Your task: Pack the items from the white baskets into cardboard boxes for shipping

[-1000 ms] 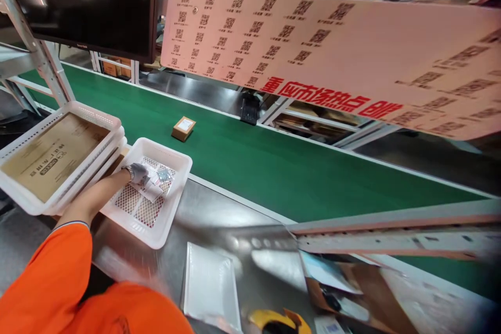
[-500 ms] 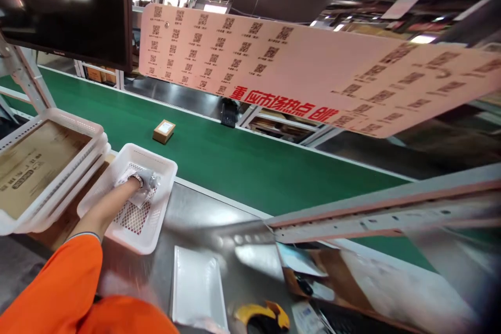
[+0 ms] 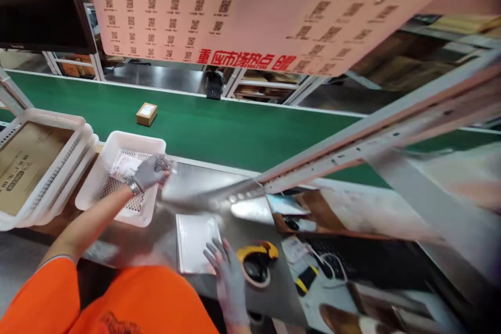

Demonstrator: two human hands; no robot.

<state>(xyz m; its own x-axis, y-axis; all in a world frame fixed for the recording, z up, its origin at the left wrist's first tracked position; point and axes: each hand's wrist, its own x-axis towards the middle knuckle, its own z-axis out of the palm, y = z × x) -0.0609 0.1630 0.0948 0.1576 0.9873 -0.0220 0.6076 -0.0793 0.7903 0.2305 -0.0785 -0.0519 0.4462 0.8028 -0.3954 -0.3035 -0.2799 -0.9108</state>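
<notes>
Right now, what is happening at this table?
A person in orange sleeves works at a steel table beside a green conveyor. The left hand lifts a small clear packet at the rim of a white basket. The right hand rests on a white envelope, next to a yellow tape dispenser.

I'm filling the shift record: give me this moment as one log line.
left hand: gloved, grips clear packet over white perforated plastic basket | right hand: gloved, open on flat white mailer | yellow tape dispenser beside

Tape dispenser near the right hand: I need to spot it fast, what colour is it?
Yellow, with a black core; the tape dispenser shows in the head view.
</notes>
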